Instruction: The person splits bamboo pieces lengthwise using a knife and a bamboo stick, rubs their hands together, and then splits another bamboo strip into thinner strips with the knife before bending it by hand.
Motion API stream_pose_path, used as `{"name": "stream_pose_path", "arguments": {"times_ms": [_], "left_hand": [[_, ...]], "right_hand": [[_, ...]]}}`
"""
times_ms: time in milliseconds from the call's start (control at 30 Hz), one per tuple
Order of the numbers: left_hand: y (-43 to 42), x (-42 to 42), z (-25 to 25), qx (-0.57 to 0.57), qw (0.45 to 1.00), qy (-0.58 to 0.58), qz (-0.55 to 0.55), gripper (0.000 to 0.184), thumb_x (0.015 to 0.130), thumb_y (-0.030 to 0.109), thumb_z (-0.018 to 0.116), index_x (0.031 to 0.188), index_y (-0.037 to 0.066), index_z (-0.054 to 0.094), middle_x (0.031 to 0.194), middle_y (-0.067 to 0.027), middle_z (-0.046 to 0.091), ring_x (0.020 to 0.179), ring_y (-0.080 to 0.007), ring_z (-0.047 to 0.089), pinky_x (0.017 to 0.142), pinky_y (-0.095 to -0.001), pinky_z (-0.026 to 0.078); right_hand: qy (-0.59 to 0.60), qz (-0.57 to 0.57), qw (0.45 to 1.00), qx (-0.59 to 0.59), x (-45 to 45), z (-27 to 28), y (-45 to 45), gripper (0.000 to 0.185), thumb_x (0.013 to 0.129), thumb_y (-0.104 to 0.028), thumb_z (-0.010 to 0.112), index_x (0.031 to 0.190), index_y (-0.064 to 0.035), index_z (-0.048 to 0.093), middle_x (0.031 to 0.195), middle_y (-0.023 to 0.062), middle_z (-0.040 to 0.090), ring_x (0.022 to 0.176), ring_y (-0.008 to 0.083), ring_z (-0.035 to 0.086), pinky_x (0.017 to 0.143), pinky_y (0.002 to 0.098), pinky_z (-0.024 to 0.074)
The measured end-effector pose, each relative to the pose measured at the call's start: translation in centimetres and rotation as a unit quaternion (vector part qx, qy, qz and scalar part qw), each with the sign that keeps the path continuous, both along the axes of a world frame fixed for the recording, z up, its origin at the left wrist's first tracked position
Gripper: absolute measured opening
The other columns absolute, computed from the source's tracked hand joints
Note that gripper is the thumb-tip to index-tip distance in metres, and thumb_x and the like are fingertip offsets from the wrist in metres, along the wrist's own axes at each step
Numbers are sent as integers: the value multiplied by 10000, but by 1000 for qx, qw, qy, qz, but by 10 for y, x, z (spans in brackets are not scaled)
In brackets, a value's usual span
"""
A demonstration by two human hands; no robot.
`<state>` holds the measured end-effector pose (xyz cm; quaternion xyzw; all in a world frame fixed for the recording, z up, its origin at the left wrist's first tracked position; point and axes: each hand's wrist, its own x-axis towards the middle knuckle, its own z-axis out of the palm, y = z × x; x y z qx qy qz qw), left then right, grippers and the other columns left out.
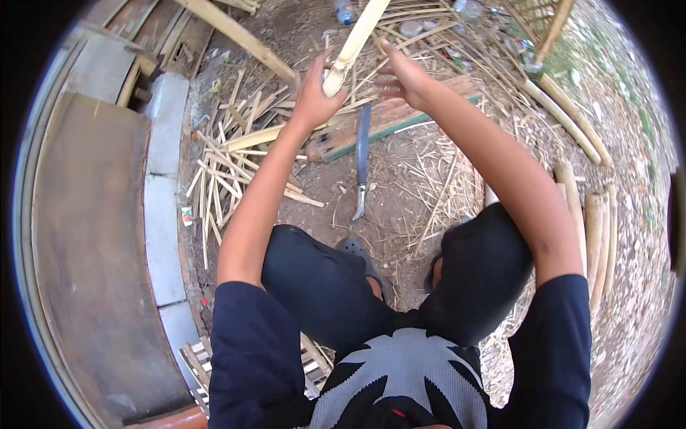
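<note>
My left hand (318,99) grips the lower end of a pale split bamboo piece (361,36), which slants up and right past the top edge of the view. A rough node shows just above the grip. To the right of the bamboo is my right hand (409,77), fingers apart and holding nothing. Below both hands a machete (363,146) lies with its blade tip against a worn wooden plank (336,143) and its handle towards me on the dirt.
Cut bamboo strips (218,179) are heaped at left, with shavings (429,182) scattered on the ground. Whole poles (594,229) lie at right. A concrete block edge (164,236) and a brown board (93,214) border the left side. A plastic bottle (344,13) is at the top.
</note>
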<state>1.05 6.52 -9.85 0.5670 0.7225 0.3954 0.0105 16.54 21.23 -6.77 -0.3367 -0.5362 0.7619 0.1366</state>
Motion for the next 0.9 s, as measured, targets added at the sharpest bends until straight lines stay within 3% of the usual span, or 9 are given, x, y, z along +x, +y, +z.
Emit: {"name": "stream_pose_path", "arguments": {"times_ms": [33,167,267,300,400,433,567,733,900], "left_hand": [[-4,19,14,-2,1000,10,-11,852,736,133,678,1514,111,332,1313,-211,539,1208,-378,542,1013,-462,443],[-10,63,40,33,997,61,-46,913,718,101,672,1540,83,274,1343,-191,515,1252,-337,520,1036,-437,445],[-12,67,34,40,983,167,-68,942,740,178,746,1542,92,260,1331,-197,524,1192,-343,559,982,-432,480],[-12,70,32,44,984,156,-72,950,748,216,764,1544,94,260,1314,-193,536,1151,-336,574,959,-430,488],[-12,82,37,32,983,154,-95,980,771,315,803,1552,99,252,1247,-178,577,1035,-316,609,903,-424,504],[-14,86,42,7,978,174,-113,990,777,339,806,1557,101,245,1217,-173,592,1000,-309,613,893,-423,503],[-13,100,44,43,982,147,-111,891,867,322,733,1567,86,235,1107,-161,624,958,-269,609,880,-404,492],[-6,92,35,93,995,3,-24,643,965,223,602,1522,54,329,1125,-158,631,989,-228,604,897,-367,480],[-11,72,37,124,991,-24,46,460,1041,311,497,1376,-3,529,1175,-147,641,964,-184,616,843,-339,492]], "right_hand": [[23,-28,999,18,-3,2,7,790,981,-634,415,1525,-76,287,1441,219,450,1246,297,532,973,463,491],[110,-121,986,-13,-6,29,24,656,970,-540,542,1388,-41,462,1250,166,574,1069,245,593,830,440,527],[155,-126,975,-98,-14,37,21,699,958,-585,528,1364,-18,472,1281,161,595,1062,258,615,970,415,466],[158,-212,964,-16,-11,52,4,540,912,-430,675,1190,21,571,967,166,677,870,242,670,724,407,550],[155,-173,973,9,9,55,-8,539,903,-406,707,1260,-32,556,1070,104,634,912,213,610,750,428,516],[127,-194,973,-5,15,57,-13,477,826,-306,803,1167,-27,619,947,65,651,824,196,611,737,412,511],[83,-172,978,80,23,23,-12,379,815,-297,804,1032,-13,679,892,66,657,818,171,608,729,371,500],[44,-127,973,185,35,7,-11,433,800,-306,795,1078,4,675,887,82,694,789,170,643,730,339,510],[15,-27,956,293,42,1,-18,524,755,-337,790,1117,24,677,929,133,723,844,210,694,770,346,538]]}}
